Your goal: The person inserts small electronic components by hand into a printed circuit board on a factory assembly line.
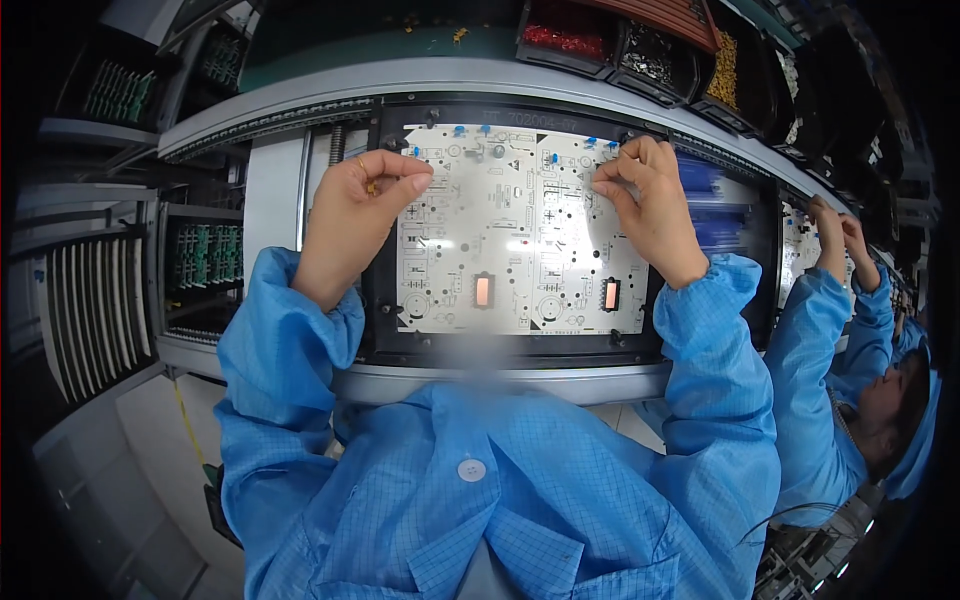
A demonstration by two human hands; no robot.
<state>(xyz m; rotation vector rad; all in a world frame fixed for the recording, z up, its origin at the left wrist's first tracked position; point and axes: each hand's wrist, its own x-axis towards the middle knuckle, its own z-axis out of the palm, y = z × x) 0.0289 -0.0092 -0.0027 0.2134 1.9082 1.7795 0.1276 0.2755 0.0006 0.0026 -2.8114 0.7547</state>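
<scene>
A white printed circuit board [480, 240] lies in a black frame [385, 345] before me. Over its upper left edge is my left hand [360, 205], thumb and forefinger closed in a pinch, with small yellow parts [373, 187] showing inside the curled fingers. My right hand [650, 195] hovers by the board's upper right side, its fingertips pinched together; whatever they hold is too small to make out. Several blue disc-shaped components [555, 158] stand along the board's top. Two dark rectangular parts with copper-coloured faces [483, 291] sit lower down.
Beyond the rail [400, 72] stand bins of red parts [565, 40], dark parts [648, 55] and yellow parts [724, 75]. Racks of green boards [208, 255] are at left. To the right, a co-worker in a blue sleeve [805, 330] handles another board.
</scene>
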